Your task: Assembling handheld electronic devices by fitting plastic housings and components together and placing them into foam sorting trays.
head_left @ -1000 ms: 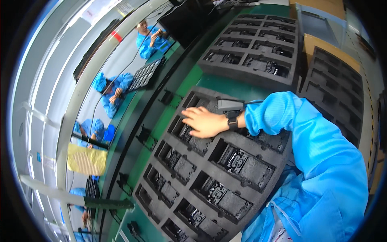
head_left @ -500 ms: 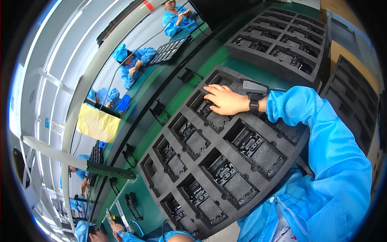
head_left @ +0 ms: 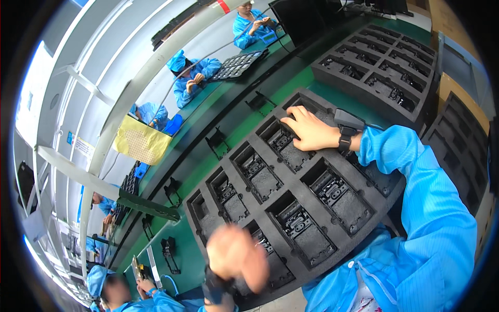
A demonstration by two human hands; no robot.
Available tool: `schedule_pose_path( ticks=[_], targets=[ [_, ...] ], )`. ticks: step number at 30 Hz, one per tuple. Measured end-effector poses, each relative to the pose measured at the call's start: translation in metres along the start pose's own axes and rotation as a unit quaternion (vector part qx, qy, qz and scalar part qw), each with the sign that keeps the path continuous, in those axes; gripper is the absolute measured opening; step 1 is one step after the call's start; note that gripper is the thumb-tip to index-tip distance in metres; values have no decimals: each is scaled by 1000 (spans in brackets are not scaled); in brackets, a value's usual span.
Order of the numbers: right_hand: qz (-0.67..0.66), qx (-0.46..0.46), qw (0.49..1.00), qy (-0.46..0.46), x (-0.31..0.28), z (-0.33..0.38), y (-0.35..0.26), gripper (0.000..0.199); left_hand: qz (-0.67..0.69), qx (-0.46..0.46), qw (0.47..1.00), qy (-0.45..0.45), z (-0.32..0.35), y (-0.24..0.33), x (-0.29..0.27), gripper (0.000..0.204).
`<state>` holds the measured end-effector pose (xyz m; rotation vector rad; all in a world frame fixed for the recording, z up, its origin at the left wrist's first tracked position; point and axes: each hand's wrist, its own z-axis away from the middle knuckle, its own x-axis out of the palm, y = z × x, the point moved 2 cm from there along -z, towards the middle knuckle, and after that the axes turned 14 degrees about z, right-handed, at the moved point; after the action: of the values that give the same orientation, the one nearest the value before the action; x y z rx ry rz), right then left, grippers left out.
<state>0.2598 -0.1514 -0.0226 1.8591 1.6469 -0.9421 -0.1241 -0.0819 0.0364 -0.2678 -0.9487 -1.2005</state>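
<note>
A dark grey foam tray point(head_left: 291, 190) with rows of rectangular pockets lies tilted across the middle in front of me. Most of its pockets hold a black plastic part with slots and small openings, such as this black part point(head_left: 332, 192). My right hand point(head_left: 312, 129), a black band and box at its wrist, lies over the far pockets with fingers spread; I see nothing in it. Motion smears my left hand point(head_left: 236, 255) above the near left corner of the tray, where it hides some pockets. Its fingers cannot be made out.
Another filled foam tray point(head_left: 377, 65) lies at the far right, and a further dark tray point(head_left: 457, 151) leans beside cardboard. Black brackets point(head_left: 215, 143) stand in a line along the green bench. A co-worker point(head_left: 117, 286) sits at lower left; others work across the bench.
My left hand has come up from the lower edge over the tray. My right hand stays over the far pockets. The whole view has shifted, so the scene sits farther right.
</note>
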Motion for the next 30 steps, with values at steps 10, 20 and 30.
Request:
schedule_pose_path(
  ticks=[10, 20, 30],
  targets=[
    [130, -82, 980, -128, -5, -23, -12, 42, -639, 160, 303, 688, 32, 92, -96, 53],
    [309, -127, 940, -73, 21, -44, -23, 25, -722, 78, 276, 630, 34, 133, -109, 8],
    [-112, 42, 989, -87, -15, -79, 20, 43, -566, 381, 325, 655, 114, 148, -35, 37]
  ],
)
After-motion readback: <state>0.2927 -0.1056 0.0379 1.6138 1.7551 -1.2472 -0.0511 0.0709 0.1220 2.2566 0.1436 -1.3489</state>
